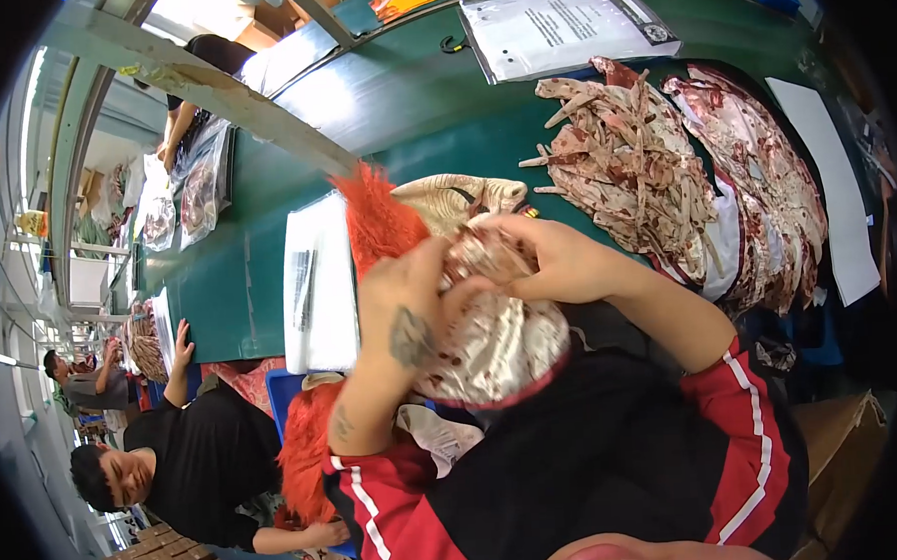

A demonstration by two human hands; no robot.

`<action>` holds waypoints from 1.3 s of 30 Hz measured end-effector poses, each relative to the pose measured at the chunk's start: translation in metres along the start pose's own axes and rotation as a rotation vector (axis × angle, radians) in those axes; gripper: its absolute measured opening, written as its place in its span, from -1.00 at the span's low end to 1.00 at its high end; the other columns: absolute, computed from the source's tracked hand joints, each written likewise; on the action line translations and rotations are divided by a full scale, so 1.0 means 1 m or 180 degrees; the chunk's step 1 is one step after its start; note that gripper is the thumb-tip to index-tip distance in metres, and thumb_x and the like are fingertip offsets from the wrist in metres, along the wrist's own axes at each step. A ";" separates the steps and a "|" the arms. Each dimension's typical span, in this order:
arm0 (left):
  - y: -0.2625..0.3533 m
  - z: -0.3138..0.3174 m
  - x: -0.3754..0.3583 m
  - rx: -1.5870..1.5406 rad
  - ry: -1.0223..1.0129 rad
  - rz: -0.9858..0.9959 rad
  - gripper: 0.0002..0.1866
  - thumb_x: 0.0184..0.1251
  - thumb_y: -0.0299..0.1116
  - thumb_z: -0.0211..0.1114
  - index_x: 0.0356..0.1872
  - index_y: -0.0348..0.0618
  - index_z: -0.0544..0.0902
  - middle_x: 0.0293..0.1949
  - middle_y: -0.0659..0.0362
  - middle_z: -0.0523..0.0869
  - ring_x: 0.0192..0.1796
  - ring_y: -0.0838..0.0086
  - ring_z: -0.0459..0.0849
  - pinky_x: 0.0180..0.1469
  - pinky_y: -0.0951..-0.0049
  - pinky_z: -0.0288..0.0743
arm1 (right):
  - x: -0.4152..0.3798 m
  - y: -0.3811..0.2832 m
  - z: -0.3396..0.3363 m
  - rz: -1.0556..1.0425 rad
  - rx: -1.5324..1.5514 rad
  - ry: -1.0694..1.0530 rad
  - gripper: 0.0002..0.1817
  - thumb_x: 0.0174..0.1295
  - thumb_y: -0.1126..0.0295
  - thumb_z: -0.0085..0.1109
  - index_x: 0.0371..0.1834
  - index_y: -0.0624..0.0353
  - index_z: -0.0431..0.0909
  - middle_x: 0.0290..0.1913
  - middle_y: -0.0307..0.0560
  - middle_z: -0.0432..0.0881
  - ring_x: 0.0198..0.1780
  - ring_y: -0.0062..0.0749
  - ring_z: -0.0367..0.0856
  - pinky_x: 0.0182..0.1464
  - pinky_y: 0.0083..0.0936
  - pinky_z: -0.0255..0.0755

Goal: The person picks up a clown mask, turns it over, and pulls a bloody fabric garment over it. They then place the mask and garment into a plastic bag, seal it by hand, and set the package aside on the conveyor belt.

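Between my two hands, close to my chest, is a shiny whitish fabric piece (501,343) with dark red spots and a red lower edge. My left hand (406,327), with a dark mark on its back, has its fingers curled on the fabric's left side. On the other side my right hand (558,260) pinches the crumpled upper part. Just beyond them lies a cream mask-like piece (450,195) beside bright red fur (381,218). Fingertips are partly hidden in the folds.
A green table (294,182) carries stained fabric strips (628,152), a spotted garment (754,167), a bagged printed sheet (567,25) and white plastic bags (319,286). A metal post (230,99) crosses at upper left. A co-worker (201,461) is at left; others are farther off.
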State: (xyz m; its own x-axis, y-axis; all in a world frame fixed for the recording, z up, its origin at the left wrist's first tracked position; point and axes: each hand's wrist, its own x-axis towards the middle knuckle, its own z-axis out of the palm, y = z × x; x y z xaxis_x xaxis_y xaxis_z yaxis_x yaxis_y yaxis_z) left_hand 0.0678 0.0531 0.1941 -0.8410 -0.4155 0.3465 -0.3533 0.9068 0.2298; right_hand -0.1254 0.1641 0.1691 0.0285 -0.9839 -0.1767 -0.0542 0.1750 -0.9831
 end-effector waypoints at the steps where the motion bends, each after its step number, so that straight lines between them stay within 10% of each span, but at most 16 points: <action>1: -0.010 -0.003 0.010 -0.0267 -0.0120 -0.0155 -0.40 0.13 0.19 0.43 -0.16 -0.23 0.65 -0.55 0.08 0.65 -0.53 0.20 0.60 -0.37 0.29 0.49 | 0.008 0.012 0.000 0.0089 0.0086 0.0054 -0.34 0.16 0.57 0.20 0.40 0.23 0.31 0.18 0.07 0.58 0.01 -0.46 0.62 -0.02 -0.61 0.48; 10: -0.075 0.067 0.091 0.0457 -0.0698 -0.0787 -0.39 0.25 0.21 0.35 -0.41 -0.30 0.60 -0.58 0.02 0.65 -0.52 0.10 0.63 -0.33 0.22 0.52 | 0.059 0.089 0.021 0.0175 0.2084 0.1182 -0.22 0.10 0.57 0.16 0.49 0.12 0.23 0.09 0.03 0.66 -0.06 -0.36 0.64 -0.02 -0.56 0.50; 14: -0.082 0.115 0.094 0.0556 -0.0381 -0.0073 -0.40 0.25 0.22 0.33 -0.34 -0.26 0.61 -0.53 0.05 0.67 -0.45 0.12 0.66 -0.23 0.23 0.50 | 0.051 0.108 0.004 -0.0092 -0.0256 0.1554 -0.20 0.08 0.58 0.12 0.51 0.06 0.22 0.03 0.02 0.70 -0.10 -0.20 0.67 -0.03 -0.44 0.52; 24: -0.113 0.157 0.077 0.0282 0.0142 0.0561 -0.50 0.27 0.06 0.36 -0.10 -0.21 0.59 -0.32 0.07 0.73 -0.24 0.16 0.69 -0.01 0.27 0.40 | 0.041 0.121 -0.011 0.0176 -0.0414 0.1405 -0.21 0.09 0.61 0.07 0.50 0.09 0.18 0.03 0.19 0.68 -0.22 -0.07 0.68 -0.16 -0.20 0.53; 29: -0.092 0.120 0.082 -0.0228 -0.0534 -0.0062 -0.51 0.24 -0.18 0.38 0.13 -0.19 0.56 -0.11 0.07 0.71 0.02 0.17 0.66 0.22 0.27 0.35 | 0.017 0.088 -0.009 0.0340 -0.0898 0.1221 -0.37 0.12 0.58 0.12 0.35 0.13 0.37 0.00 0.09 0.68 -0.23 -0.12 0.67 -0.17 -0.25 0.53; 34: -0.069 0.085 0.096 -0.0454 -0.0748 0.0406 -0.48 0.19 -0.28 0.38 0.21 -0.12 0.54 0.08 0.09 0.64 0.17 0.19 0.58 0.29 0.21 0.32 | -0.014 0.103 -0.023 -0.1094 -0.2293 0.2341 -0.58 0.15 0.54 0.17 0.13 0.16 0.55 -0.06 -0.03 0.66 -0.20 -0.16 0.63 -0.10 -0.33 0.53; 39: -0.015 0.079 0.117 -0.0590 -0.1375 0.1212 -0.46 0.14 -0.38 0.41 0.21 -0.10 0.57 0.20 0.10 0.57 0.21 0.18 0.53 0.29 0.18 0.36 | -0.059 0.093 -0.070 -0.1110 -0.2616 0.3006 -0.71 0.16 0.51 0.22 -0.02 0.22 0.60 -0.04 -0.07 0.61 0.00 -0.17 0.54 0.10 -0.35 0.45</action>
State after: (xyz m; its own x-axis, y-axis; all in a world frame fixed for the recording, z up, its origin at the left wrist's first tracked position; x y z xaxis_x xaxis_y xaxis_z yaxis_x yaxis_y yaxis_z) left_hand -0.0572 -0.0036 0.1594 -0.9983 0.0374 0.0438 0.0498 0.9425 0.3304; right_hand -0.2017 0.2354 0.0915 -0.5266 -0.6773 0.5137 -0.7883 0.1629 -0.5933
